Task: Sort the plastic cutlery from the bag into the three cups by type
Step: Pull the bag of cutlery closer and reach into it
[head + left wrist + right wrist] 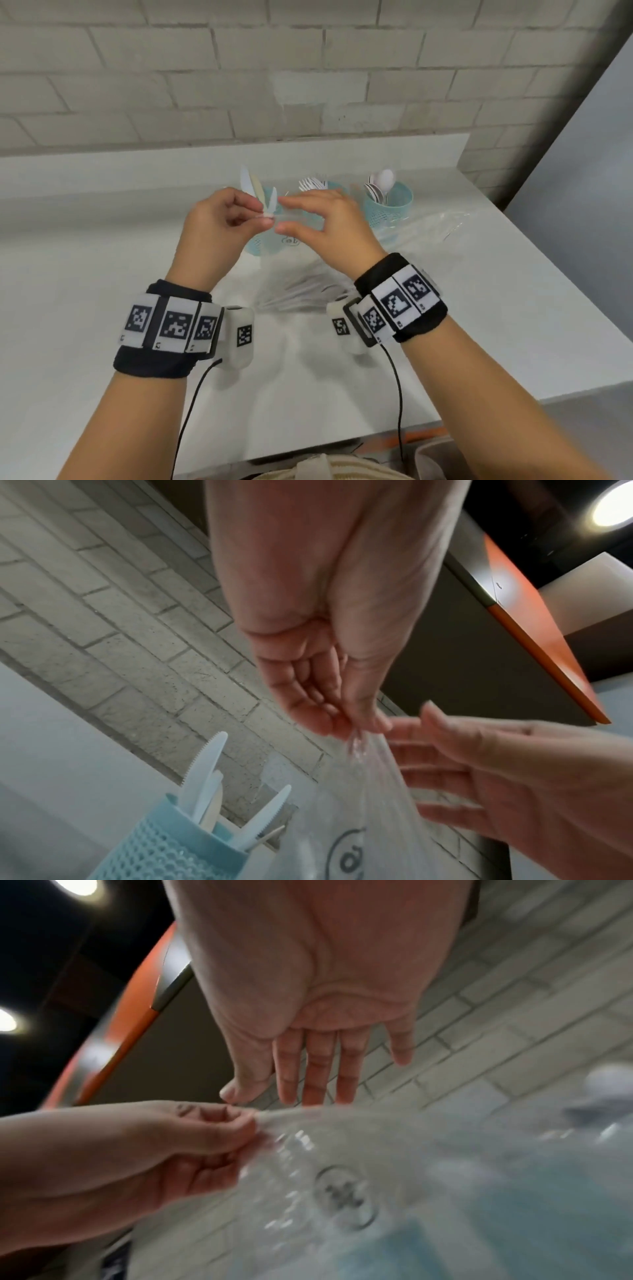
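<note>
My left hand [265, 216] pinches the gathered top of a clear plastic bag [294, 274] and holds it up above the white table [102, 274]. The bag hangs down to the table, with pale cutlery [301, 294] showing faintly through its lower part. My right hand [287, 214] is beside the pinch with its fingers straight, and it holds nothing. Three teal cups stand behind. The left cup [255, 241] has knives [251, 183], the middle cup [337, 187] has forks [311, 185], and the right cup [390, 209] has spoons [382, 183]. The left wrist view shows the pinch [356, 729] on the bag [342, 818].
A crumpled clear plastic sheet [438, 222] lies on the table right of the spoon cup. A brick wall [308, 68] rises directly behind the cups. The table's right edge [548, 274] runs diagonally, and its front edge is near my body.
</note>
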### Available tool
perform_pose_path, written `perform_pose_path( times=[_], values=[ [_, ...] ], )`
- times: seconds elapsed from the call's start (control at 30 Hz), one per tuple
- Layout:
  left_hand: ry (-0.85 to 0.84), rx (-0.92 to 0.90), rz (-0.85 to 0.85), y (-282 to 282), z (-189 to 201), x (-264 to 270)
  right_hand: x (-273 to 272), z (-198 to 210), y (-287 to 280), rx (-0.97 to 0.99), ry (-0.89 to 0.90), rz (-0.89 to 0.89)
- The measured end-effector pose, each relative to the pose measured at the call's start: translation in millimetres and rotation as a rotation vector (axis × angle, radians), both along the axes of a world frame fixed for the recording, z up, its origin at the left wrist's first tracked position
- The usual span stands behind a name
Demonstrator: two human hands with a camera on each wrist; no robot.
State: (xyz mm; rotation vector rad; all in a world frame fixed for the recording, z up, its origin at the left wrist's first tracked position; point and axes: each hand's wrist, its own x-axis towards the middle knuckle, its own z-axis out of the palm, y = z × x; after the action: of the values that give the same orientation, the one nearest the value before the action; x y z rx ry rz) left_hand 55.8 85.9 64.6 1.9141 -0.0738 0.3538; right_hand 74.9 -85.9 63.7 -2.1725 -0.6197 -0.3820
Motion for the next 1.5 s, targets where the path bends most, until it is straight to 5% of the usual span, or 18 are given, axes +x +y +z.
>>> perform_pose_path(
  times=[0.3,0.7,1.03,1.2,1.27,1.4,1.5],
  values=[
    [-0.003,-0.01,0.035,5,-7,4,13,-8,31,0.229,0.211,0.008],
    [0.016,-0.031,0.157,37,-17,18,36,-6,-139,-0.187,0.144,-0.447],
    [0.006,-0.066,0.169,40,-24,16,38,-9,-165,-0.24,0.114,-0.594],
    [0.004,-0.097,0.194,39,-23,15,25,-5,-134,-0.208,-0.18,-0.293],
    [0.003,-0.089,0.207,37,-21,13,20,-9,-116,-0.308,-0.177,-0.125],
    [0.019,0.027,0.236,33,-15,11,22,-20,-103,-0.509,-0.08,-0.082],
    [-0.227,0.262,0.243,12,2,0,16,-18,-101,-0.439,-0.01,0.022]
  ],
)
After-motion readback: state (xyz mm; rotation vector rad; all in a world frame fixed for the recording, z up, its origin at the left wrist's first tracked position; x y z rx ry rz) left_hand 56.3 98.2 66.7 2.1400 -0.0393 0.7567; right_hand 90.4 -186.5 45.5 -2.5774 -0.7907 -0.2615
